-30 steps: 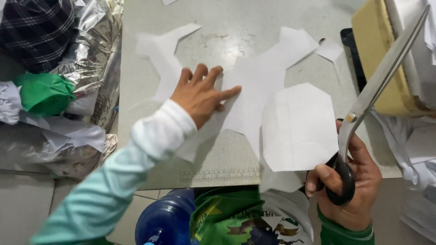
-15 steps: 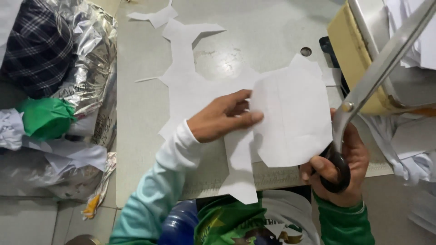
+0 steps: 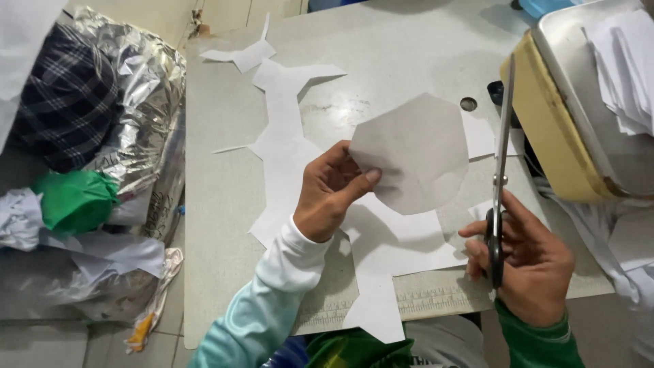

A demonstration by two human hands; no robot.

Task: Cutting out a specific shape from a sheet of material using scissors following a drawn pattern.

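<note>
The cut-out paper shape (image 3: pixel 415 153), a many-sided white piece, is lifted clear above the pale surface (image 3: pixel 218 225), pinched at its left edge by the left hand (image 3: pixel 330 194), thumb on the near face and fingers behind. It looks thin and very light, limp enough to droop if held by one corner, and easy to crease or tear; a hold near the edge with flat fingertips, as here, seems the safest place to take it. The right hand (image 3: pixel 528 266) is closed around the handles of long scissors (image 3: pixel 501 170), whose blades point away from the person and stand together, just right of the shape. Beneath lies the white leftover paper (image 3: pixel 286 136) with its angular cut-outs, spread along the surface. To the right stands a yellow-edged metal tray (image 3: pixel 545 129) holding paper scraps. On the left sit crumpled silver foil (image 3: pixel 146 88), a checked cloth (image 3: pixel 65 95) and a green bundle (image 3: pixel 71 201)
</note>
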